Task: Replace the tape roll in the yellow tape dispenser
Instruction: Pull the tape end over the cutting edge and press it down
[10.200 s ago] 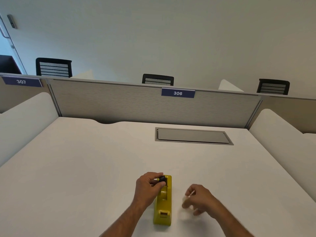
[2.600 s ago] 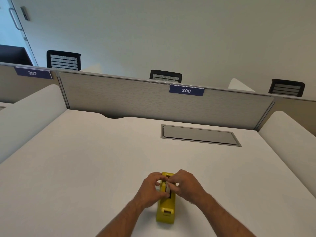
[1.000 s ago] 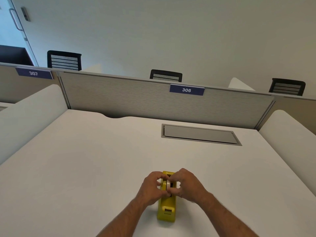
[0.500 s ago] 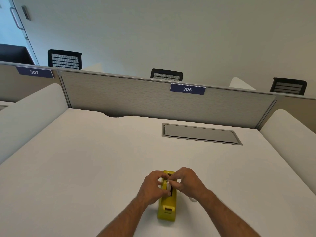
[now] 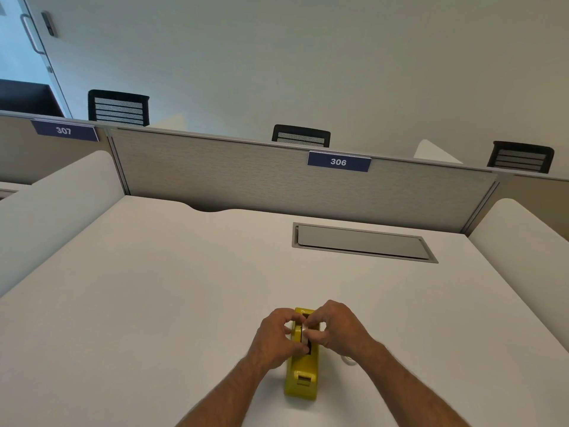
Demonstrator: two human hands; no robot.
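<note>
Both hands meet over the yellow tape dispenser (image 5: 301,375) on the worktop (image 5: 154,288). The left hand (image 5: 275,337) closes its grip on the body to steady it, while the right hand (image 5: 335,329) pinches the tape roll (image 5: 304,331), probably to seat it.

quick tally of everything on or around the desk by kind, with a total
yellow tape dispenser: 1
tape roll, pinched between the left hand and right hand: 1
small white object on the desk by the right wrist, too hidden to identify: 1
black chair backs: 3
blue number signs, 307 and 306: 2
grey cable hatch: 1
total: 9
</note>
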